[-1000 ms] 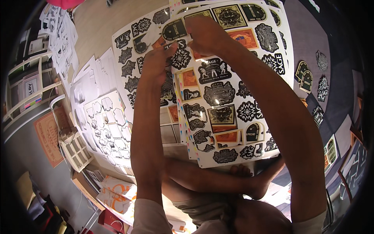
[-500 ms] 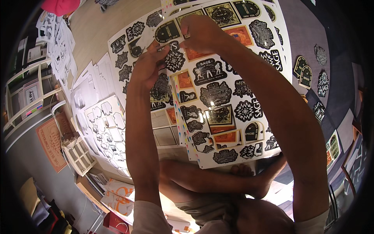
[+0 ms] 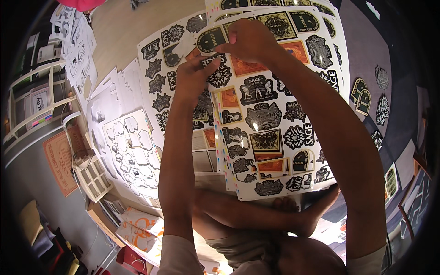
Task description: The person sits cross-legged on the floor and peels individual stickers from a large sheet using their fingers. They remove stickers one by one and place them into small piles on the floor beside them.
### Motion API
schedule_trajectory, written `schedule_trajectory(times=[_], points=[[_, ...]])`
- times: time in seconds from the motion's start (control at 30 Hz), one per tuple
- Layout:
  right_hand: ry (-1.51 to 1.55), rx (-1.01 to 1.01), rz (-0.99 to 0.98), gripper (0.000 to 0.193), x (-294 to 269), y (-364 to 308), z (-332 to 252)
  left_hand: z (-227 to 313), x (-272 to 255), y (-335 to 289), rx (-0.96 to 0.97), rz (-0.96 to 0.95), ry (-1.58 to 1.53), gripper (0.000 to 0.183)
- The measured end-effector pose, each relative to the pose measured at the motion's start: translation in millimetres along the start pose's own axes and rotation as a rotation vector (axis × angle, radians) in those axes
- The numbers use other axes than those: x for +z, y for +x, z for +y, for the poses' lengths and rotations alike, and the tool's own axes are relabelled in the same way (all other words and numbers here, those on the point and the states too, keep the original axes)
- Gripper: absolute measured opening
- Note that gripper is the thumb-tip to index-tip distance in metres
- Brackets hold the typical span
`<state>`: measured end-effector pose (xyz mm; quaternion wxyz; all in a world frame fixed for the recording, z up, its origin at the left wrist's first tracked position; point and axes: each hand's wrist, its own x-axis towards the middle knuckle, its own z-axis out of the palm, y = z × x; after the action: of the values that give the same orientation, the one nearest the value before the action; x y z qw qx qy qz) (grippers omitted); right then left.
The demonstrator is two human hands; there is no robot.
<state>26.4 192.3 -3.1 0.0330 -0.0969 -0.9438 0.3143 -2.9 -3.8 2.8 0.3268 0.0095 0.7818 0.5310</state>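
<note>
A large white sticker sheet [image 3: 286,98], printed with black, gold and orange designs, lies on top of similar sheets in front of me. My left hand [image 3: 195,75] is at its upper left edge, thumb over the printed side and fingers curled, seeming to grip the edge. My right hand [image 3: 252,41] is bent over the upper part of the sheet, its fingertips pinched at the border of a dark arched sticker [image 3: 211,40]. How far that sticker is lifted I cannot make out. Another sticker sheet [image 3: 158,71] lies partly under my left arm.
Loose cut stickers [image 3: 362,98] lie on the dark surface at right. Sheets with blank cut-out shapes [image 3: 130,142] and stacked white papers [image 3: 107,94] are at left. A white shelf rack [image 3: 39,98] stands farther left. My crossed legs [image 3: 256,215] are at the near edge.
The view has shifted a little, so the sheets appear slightly farther right and lower. My left fingers have drawn in near the sheet's edge; my right hand stays by the arched sticker.
</note>
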Motion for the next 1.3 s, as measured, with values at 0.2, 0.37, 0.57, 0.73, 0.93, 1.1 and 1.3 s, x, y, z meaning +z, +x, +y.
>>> schedule_trajectory(times=[0.2, 0.37, 0.57, 0.73, 0.93, 1.1, 1.3], points=[[-0.06, 0.101, -0.104, 0.059, -3.2, 12.4, -9.1, -8.9, 1.1, 3.1, 0.084, 0.013, -0.038, 0.027], [-0.075, 0.064, -0.041, 0.06, 2.1, 10.8, -5.6, -12.4, 1.0, 1.0, 0.148, 0.036, 0.015, 0.028], [0.1, -0.026, -0.03, 0.04, -0.9, 1.8, 7.4, -10.5, 0.5, 0.2, 0.16, 0.018, -0.029, 0.03], [0.338, -0.315, 0.129, 0.011, 0.9, -41.1, 19.0, -5.9, -8.1, 0.3, 0.121, -0.065, 0.024, 0.03], [0.02, -0.442, 0.199, 0.022, 15.2, -73.8, 5.8, -6.0, -8.9, 4.4, 0.137, -0.082, 0.014, 0.032], [-0.072, -0.444, 0.214, 0.028, 16.8, -80.3, 0.0, -7.1, -9.1, 6.4, 0.134, -0.088, 0.054, 0.032], [-0.106, -0.502, 0.215, 0.031, 17.1, -81.9, 7.0, -4.2, -6.2, 5.6, 0.108, -0.088, -0.017, 0.032]])
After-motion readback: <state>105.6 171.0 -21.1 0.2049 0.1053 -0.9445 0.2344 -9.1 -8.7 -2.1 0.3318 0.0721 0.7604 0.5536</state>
